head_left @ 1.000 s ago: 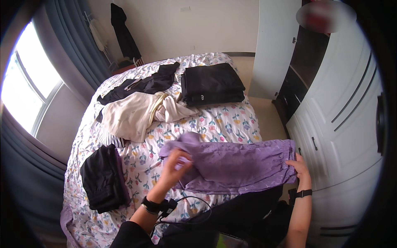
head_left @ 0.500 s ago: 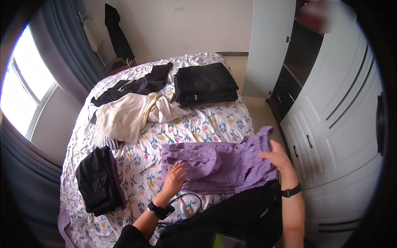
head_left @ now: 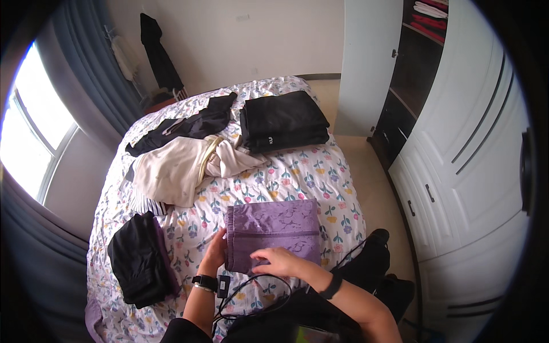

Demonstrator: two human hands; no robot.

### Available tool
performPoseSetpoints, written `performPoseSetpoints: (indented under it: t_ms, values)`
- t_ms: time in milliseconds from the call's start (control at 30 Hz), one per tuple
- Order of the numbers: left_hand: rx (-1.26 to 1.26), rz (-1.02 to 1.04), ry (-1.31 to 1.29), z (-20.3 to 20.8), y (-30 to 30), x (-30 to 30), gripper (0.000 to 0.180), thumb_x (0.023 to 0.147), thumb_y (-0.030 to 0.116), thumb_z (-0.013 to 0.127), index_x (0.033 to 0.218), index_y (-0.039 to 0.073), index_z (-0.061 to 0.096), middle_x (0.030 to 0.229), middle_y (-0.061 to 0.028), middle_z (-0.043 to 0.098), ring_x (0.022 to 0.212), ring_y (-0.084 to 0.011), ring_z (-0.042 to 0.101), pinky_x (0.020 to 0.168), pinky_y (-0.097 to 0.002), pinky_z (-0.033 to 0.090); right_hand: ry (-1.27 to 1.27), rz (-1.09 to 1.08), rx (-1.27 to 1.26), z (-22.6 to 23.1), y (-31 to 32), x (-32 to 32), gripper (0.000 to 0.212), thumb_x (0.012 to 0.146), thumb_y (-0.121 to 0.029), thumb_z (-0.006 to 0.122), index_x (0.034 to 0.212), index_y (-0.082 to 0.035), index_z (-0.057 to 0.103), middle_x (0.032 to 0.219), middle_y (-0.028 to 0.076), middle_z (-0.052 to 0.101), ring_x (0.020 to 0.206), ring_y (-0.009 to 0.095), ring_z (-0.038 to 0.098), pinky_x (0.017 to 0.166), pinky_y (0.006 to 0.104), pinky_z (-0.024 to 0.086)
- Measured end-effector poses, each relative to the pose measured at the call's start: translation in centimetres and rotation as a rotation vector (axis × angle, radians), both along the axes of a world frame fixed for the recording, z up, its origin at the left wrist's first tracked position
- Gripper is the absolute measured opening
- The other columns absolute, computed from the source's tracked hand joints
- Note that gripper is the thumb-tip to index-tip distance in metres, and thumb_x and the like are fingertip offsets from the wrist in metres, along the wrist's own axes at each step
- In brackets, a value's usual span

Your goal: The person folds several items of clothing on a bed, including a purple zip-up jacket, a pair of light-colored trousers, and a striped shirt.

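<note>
has purple garment (head_left: 273, 219) on bed (head_left: 340, 220), approx 6 o'clock, w/ l hand (head_left: 214, 250) at 9 o'clock edge (can't tell if clamped), r hand (head_left: 278, 263) nr 6 o'clock edge, digits apart.

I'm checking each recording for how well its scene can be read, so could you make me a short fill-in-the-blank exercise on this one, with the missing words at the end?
1. The folded garment between the person's hands is coloured ____.
2. The hand at that garment's left edge is the person's ____ one.
3. The wristband above the right hand is coloured ____.
4. In the picture, the wardrobe stands to the ____ of the floral bedspread.

Missing words: purple; left; black; right.
</note>
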State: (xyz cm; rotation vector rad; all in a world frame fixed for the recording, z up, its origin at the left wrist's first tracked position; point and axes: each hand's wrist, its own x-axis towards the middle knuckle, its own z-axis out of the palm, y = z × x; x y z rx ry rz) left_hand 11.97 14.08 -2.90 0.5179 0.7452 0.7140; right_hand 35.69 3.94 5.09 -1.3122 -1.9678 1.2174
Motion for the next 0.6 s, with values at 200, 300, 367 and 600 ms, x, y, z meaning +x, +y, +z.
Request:
performPoseSetpoints:
  t_ms: [200,300,367,600]
  values:
    - [0.326,0.079,0.326,0.9,0.2,1.5,0.059,0.081,-0.006,0.062,0.133,0.001,0.035,0.106,-0.0113,0.063,0.090,-0.0181,0.062,0.078,-0.0299,0.052,0.156,-0.116,-0.184,0.0,-2.3,4.7,0.029,0.085,-0.009,0.064,0.114,-0.005,0.062,0.100,0.008,0.069,0.091,0.014,0.065,0.080,0.0260,0.050]
    - [0.688,0.145,0.829,0.1,0.2,0.8,0.065,0.077,0.007,0.070,0.132,0.002,0.037,0.114,-0.0179,0.057,0.103,-0.0256,0.058,0.086,-0.0347,0.048,0.320,-0.279,-0.136,-2.7,-1.5,6.4,0.040,0.084,-0.002,0.062,0.124,-0.004,0.054,0.117,0.008,0.060,0.105,0.015,0.058,0.086,0.0282,0.049]
    - [1.000,0.180,1.288,0.4,0.3,1.0,0.078,0.073,0.027,0.076,0.134,0.000,0.036,0.126,-0.0254,0.047,0.119,-0.0354,0.046,0.098,-0.0398,0.038,0.374,-0.348,-0.195,-5.5,-0.8,8.0,0.052,0.084,0.001,0.061,0.133,-0.003,0.043,0.134,0.011,0.047,0.115,0.019,0.051,0.091,0.0304,0.048]
    - [0.836,0.094,1.338,-2.4,1.5,2.2,0.090,0.074,0.039,0.073,0.139,-0.005,0.027,0.131,-0.0287,0.042,0.121,-0.0382,0.044,0.103,-0.0411,0.034,0.650,-0.560,-0.319,-6.9,-0.1,9.6,0.037,0.083,0.004,0.058,0.120,0.001,0.054,0.116,0.012,0.058,0.098,0.016,0.059,0.083,0.0269,0.050]
